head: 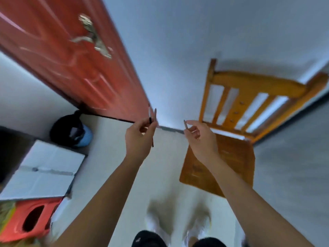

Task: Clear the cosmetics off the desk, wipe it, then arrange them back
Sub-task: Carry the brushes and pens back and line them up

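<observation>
While outstretched over the floor (114, 157), left hand (138, 138) pinching several slim pencils (152, 114), right hand (201, 138) pinching a single pencil (185, 124).

I read even, cool indoor light with no hard source in sight; pale glare streaks run down the red door (71, 59) at 10 o'clock, and the wooden chair (249, 82) at 2 o'clock casts a soft, smudged shadow on the wall (195, 32). Motion blur smears the whole frame, worst on the shoes (153, 224) at 6 o'clock. The wide lens bends straight lines toward the edges.
</observation>
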